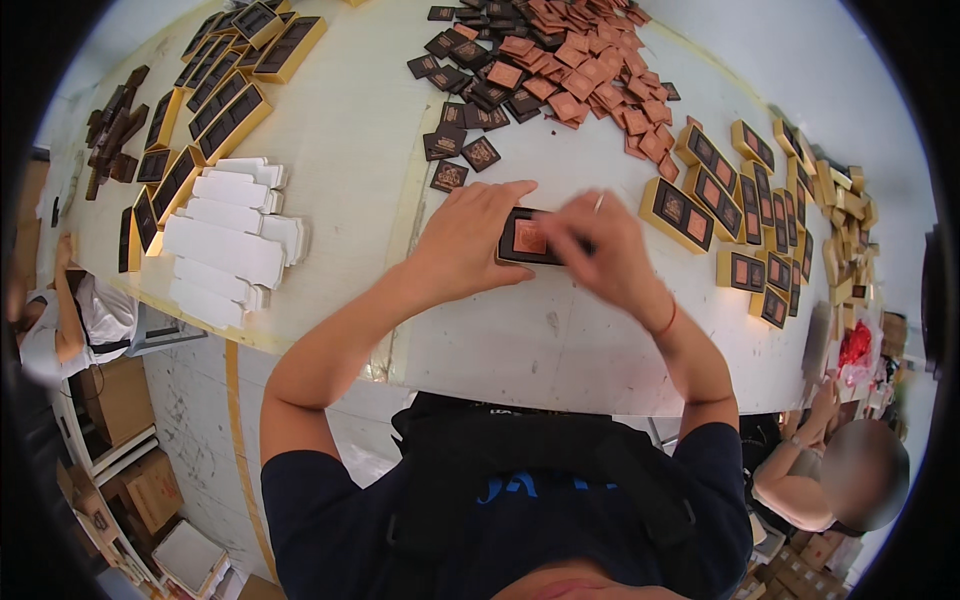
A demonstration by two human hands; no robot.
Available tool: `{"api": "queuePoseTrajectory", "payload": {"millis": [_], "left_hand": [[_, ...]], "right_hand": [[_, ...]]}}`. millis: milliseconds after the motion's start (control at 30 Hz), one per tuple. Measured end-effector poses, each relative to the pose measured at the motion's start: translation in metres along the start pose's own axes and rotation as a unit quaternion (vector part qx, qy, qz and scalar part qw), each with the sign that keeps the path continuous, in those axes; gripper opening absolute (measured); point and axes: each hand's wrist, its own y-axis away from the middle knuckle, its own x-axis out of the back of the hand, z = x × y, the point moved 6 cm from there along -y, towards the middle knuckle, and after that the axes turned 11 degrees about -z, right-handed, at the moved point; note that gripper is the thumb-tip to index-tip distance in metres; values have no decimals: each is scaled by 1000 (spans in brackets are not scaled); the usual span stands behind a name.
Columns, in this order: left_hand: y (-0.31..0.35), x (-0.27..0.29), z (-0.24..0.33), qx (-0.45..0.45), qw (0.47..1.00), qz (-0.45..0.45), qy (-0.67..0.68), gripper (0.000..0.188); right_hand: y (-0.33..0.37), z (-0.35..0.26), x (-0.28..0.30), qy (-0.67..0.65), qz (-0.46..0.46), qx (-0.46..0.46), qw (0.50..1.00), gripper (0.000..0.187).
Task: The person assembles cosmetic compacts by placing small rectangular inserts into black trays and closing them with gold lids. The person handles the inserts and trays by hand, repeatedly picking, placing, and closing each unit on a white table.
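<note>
In front of me on the white table lies a small dark box (511,222) with a copper-coloured square (530,236) in its left compartment. My left hand (462,243) grips its left end, thumb along the near side and fingers along the far side. Over the right end is my right hand (607,248), its fingers smeared by motion; they hide that part of the box, and whether they hold anything cannot be made out. Beyond the box is a heap of copper squares (580,75), with black patterned squares (481,153) spread along its left side.
Filled gold-edged boxes (683,213) stand in rows at right. White folded cartons (222,246) lie at left, beside gold-edged boxes with dark trays (232,120) and a dark brown pile (112,135). Other people sit at the far left (70,320) and lower right (800,470).
</note>
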Motion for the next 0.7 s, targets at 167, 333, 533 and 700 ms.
{"api": "queuePoseTrajectory", "payload": {"millis": [167, 333, 533, 700], "left_hand": [[-1, -2, 3, -13, 1000, 4, -26, 77], [-1, -2, 0, 3, 999, -20, -25, 67], [0, -3, 2, -17, 999, -6, -36, 64], [-1, -3, 1, -22, 998, -7, -53, 65]], "right_hand": [[-74, 45, -8, -42, -13, -55, 997, 18], [-103, 75, -60, 2, -47, -109, 993, 34], [-90, 98, -55, -153, -40, -163, 974, 36], [-86, 80, -55, 22, -37, -90, 995, 34]]}}
